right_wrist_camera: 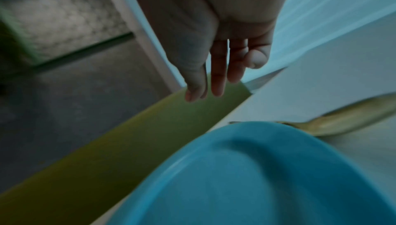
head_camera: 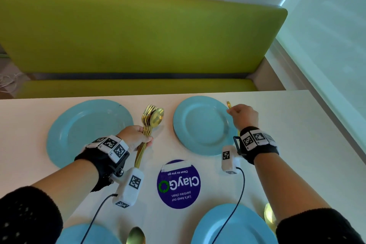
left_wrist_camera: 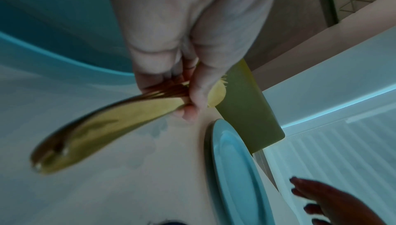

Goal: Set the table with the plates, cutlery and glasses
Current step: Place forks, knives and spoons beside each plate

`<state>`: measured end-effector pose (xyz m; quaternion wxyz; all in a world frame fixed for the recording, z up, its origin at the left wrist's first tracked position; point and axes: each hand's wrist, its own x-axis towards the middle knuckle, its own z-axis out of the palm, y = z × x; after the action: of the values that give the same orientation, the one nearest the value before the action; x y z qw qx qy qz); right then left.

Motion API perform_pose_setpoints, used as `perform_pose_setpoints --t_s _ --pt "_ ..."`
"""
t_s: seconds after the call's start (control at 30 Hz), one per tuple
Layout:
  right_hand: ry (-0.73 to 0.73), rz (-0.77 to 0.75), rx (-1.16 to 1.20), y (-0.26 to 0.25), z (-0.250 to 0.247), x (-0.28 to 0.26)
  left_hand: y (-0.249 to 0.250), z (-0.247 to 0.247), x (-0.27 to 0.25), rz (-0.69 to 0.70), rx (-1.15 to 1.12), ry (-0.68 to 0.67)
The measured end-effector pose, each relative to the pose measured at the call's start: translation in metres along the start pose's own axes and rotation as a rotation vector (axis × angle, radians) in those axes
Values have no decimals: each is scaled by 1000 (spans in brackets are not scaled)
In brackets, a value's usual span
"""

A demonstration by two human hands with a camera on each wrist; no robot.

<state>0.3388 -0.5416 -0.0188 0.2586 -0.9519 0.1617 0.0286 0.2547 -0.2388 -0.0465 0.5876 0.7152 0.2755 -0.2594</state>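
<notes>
The left hand (head_camera: 136, 136) is clenched round the middle of a bundle of gold cutlery (head_camera: 152, 121), thumb over the stacked handles. The bundle is held in the gap between the two far plates. Its long axis runs away from the person, with the fork tines and a spoon bowl pointing toward the green bench (head_camera: 138, 35) and the handle ends toward the person. The metal is polished and mirror-bright, and the handles are flat and flare at the ends. The right hand (head_camera: 244, 115) is released, its fingers straight in the right wrist view and holding nothing. It hovers by the right rim of the far right plate (head_camera: 202, 125), over a single gold spoon (right_wrist_camera: 353, 118) that lies on the table (head_camera: 297, 125) just beside that rim, lengthwise near to far. I cannot tell which of its ends points away. The plates are round, smooth and pale blue with broad rims: a far left plate (head_camera: 89, 132), a near right plate (head_camera: 233, 226) and a near left plate (head_camera: 89, 233). One more spoon (head_camera: 136, 235) lies between the near plates, and another spoon (head_camera: 269, 216) lies right of the near right plate. A round purple sticker (head_camera: 178, 184) sits mid-table.
</notes>
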Motion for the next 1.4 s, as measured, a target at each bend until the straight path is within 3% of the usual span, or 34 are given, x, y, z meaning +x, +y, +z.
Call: perform_pose_setpoints --t_s 0.23,0.5,0.8,1.03,1.13,1.23,1.4 --pt "-314 -404 -72 -79 18 -98 -3 -1 -33 26 67 -55" --pt "-429 -649 -290 -126 43 -210 -18 -34 -97 86 120 -211" --pt "-476 -646 -358 -150 59 -276 -51 -91 -143 116 189 -323" --pt "-511 -632 -314 -159 71 -290 -63 -109 -144 95 207 -322" --pt "-508 -596 -305 -161 75 -280 -61 -118 -129 122 290 -254" --pt "-488 -516 -308 -162 80 -256 -56 -134 -111 132 322 -74" --pt "-413 -290 -223 -163 92 -207 -56 -160 -73 15 48 39"
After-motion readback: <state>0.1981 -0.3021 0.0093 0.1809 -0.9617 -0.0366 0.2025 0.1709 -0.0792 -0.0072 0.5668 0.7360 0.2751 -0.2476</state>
